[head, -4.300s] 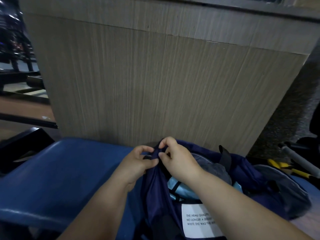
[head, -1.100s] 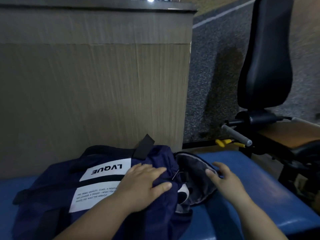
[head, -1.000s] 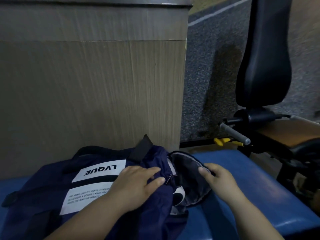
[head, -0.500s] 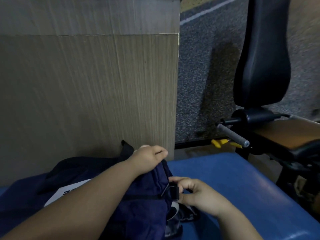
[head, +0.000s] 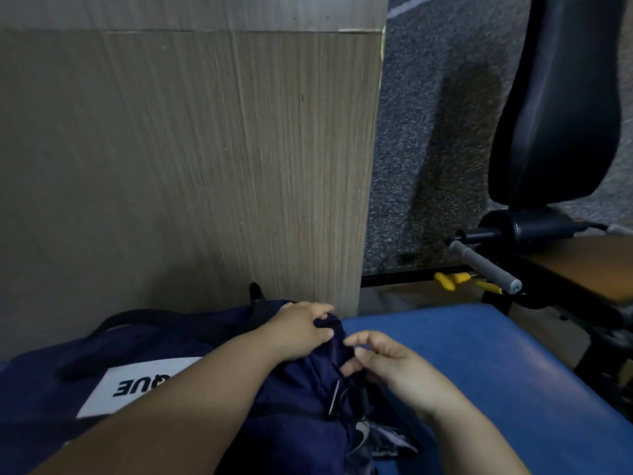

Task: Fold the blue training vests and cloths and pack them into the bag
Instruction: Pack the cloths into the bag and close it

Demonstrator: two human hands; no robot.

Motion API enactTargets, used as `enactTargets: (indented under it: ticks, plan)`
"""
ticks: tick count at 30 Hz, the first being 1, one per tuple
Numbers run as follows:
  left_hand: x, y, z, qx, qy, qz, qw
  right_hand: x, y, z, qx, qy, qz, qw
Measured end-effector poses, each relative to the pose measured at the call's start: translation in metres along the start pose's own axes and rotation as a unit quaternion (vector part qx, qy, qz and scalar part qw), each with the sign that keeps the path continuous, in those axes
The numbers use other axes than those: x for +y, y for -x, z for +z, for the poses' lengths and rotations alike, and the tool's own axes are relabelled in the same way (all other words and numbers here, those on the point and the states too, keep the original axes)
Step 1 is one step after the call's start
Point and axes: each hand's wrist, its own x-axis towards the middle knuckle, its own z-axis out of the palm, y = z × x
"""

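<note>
Your left hand bunches the right end of the navy bag, fingers curled into its soft, creased fabric. Your right hand sits just beside it with fingers curled against the same end; you cannot tell whether they pinch anything. The bag lies on the blue padded counter, against a wood-grain panel. Your left forearm cuts off the lettering on the white label. Something crumpled, grey and white, shows at the bag's near end, too dim to identify.
</note>
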Motion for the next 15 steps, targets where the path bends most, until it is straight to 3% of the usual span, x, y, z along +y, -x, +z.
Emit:
enactTargets:
  ticks: [10, 15]
  plan:
    - [0.008, -0.010, 0.004, 0.040, -0.064, -0.041, 0.996, 0.004, -0.048, 0.002, 0.029, 0.097, -0.014, 0.995]
    - [0.009, -0.007, 0.013, 0.131, -0.019, -0.013, 0.991, 0.007, -0.058, 0.003, 0.053, 0.113, -0.012, 0.992]
